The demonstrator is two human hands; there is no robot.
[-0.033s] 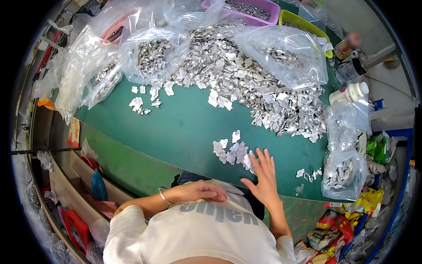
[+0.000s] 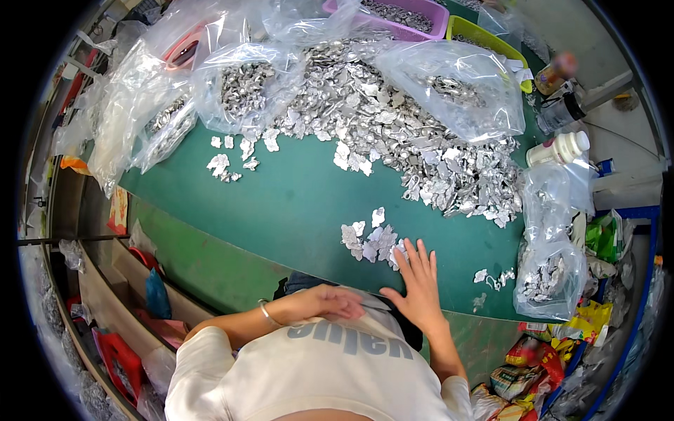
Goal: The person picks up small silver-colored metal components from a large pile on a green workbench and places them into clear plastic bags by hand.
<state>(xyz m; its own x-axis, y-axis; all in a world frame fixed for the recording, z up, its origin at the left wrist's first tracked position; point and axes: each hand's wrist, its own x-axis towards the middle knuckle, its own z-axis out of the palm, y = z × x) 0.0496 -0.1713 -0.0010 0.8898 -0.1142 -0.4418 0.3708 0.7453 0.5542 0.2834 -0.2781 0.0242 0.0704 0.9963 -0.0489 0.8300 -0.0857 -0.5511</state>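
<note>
My right hand point(image 2: 415, 288) lies palm down at the near edge of the green table, fingers stretched and spread, holding nothing. Its fingertips are at the right side of a small cluster of flat silver metal pieces point(image 2: 379, 243). My left hand point(image 2: 328, 303) is held in front of my waist, off the table, with a bracelet point(image 2: 265, 311) on the wrist. Its fingers are loosely stretched, and I see nothing in them. Beyond, a large heap of silver metal pieces point(image 2: 379, 112) spreads over the table.
Clear plastic bags of metal pieces stand at the back left point(image 2: 242, 91), on the heap point(image 2: 456, 91) and at the right edge point(image 2: 547, 274). Purple point(image 2: 439, 24) and yellow-green point(image 2: 491, 43) baskets are behind. A white bottle point(image 2: 558, 149) lies right. Small pieces point(image 2: 225, 165) lie left.
My right hand has shifted very slightly toward me. The fingers of my left hand have loosened and stretched out a little.
</note>
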